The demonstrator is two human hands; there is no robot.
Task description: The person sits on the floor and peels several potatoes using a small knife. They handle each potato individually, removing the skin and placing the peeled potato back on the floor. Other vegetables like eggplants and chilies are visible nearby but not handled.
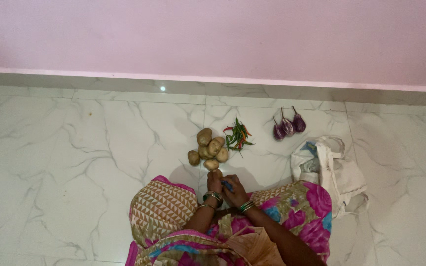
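Sitting on the floor (75, 162), she gripped a potato (217, 173) in her left hand (214, 183), her right hand (232, 189) closed on a blue peeler (228, 185) (apparently), the potato pile (208, 148) within easy reach.

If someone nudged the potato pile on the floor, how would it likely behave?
The potatoes look rounded and loosely heaped on smooth, glossy floor tiles, so they would probably roll apart. They seem firm and fairly heavy for their size, unlikely to bruise easily.
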